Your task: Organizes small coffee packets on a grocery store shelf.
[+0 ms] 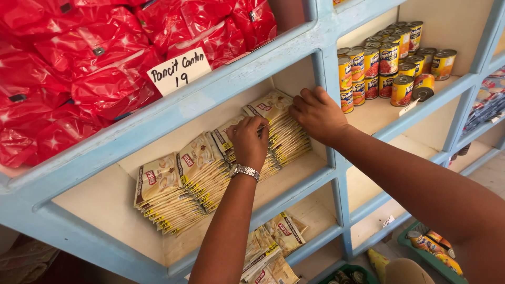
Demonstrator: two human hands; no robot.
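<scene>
Pale blue shelving (pixel 221 89) fills my view, its cubbies lined with bare light board. My left hand (pixel 249 141) has its fingers pinched on a beige sachet (pixel 227 135) in the leaning row, while my right hand (pixel 316 113) presses the sachet stack (pixel 284 129) tight against the cubby's right divider (pixel 327 105). Open board lies in front. Red bags (pixel 79 68) sit above, cans (pixel 389 66) to the right.

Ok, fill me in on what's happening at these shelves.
A person is handling rows of beige sachets standing in a light blue shelf compartment. The left hand pinches a sachet in the middle of the row; the right hand rests on the packs at the row's far end. Red bags fill the shelf above, cans the next compartment.
</scene>
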